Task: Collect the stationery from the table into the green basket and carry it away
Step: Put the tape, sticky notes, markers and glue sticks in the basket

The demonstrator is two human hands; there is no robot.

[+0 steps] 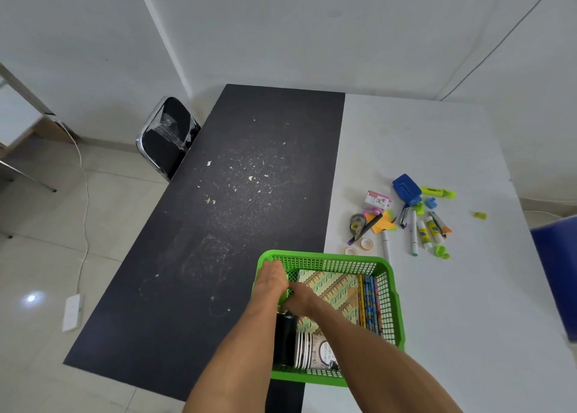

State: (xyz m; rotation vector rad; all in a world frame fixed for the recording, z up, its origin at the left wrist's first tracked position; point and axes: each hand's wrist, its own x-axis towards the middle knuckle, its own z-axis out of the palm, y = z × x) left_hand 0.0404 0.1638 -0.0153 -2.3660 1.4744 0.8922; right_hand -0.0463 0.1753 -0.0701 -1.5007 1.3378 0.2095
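Green basket (324, 256) — left hand (270, 280) fingers curled over its left rim; right hand (299, 298) alongside — its fingers hidden, grip unclear.

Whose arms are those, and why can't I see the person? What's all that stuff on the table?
There is no machine here. The camera sits on a person's head and looks down, so you see only their two arms. The left hand holds the left edge of the green basket, at the place where the black table meets the white table. The right hand reaches inside; whether it holds anything is hidden. In the basket lie a patterned notebook and pencils. Out on the white table are a blue stapler, a yellow highlighter, glue sticks and tape rolls.
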